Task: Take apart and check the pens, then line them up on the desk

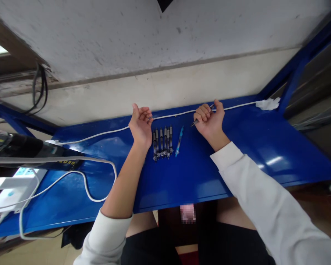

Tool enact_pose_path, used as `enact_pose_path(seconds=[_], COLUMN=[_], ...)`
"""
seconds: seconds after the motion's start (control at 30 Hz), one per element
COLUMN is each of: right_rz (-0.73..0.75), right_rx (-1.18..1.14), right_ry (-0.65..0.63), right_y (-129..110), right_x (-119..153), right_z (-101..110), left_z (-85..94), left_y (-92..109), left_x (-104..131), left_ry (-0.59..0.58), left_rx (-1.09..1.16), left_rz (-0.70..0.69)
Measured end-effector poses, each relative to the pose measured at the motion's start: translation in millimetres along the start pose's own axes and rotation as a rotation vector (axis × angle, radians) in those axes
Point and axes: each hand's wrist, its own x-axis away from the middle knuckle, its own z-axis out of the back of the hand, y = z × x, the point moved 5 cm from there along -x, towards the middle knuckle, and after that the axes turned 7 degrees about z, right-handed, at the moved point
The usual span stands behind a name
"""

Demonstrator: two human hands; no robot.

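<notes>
My right hand is closed around a dark pen, whose tip sticks out on the left of the fingers and whose other end shows near the thumb. Palm up, my left hand has its thumb stretched away and its fingers loosely curled, and I see nothing held in it. Just right of that wrist, several black pens lie side by side in a row on the blue table. A single light-blue pen lies apart from them, slightly tilted, between the row and my right hand.
A white cable runs along the back by the wall, ending near crumpled white material. At left are a white power strip, a looped cable and a black object with yellow lettering. Blue frame bars flank the table.
</notes>
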Motion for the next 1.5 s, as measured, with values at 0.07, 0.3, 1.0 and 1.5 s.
enact_pose_path(seconds=[0.07, 0.3, 1.0, 1.5], right_rz=[0.032, 0.118, 0.611, 0.705], right_rx=[0.010, 0.175, 1.722, 1.772], right_ry=[-0.029, -0.052, -0.711, -0.788], right_y=[0, 7, -4, 30], right_x=[0, 1, 125, 117], right_z=[-4, -6, 10, -20], left_z=[1.1, 14.9, 47.0, 30.5], left_y=[2, 16, 20, 11], left_x=[-2, -1, 37, 42], left_ry=[0.011, 0.070, 0.060, -0.004], left_rx=[0.016, -0.082, -1.392, -1.409], left_rz=[-0.005, -0.140, -0.062, -0.087])
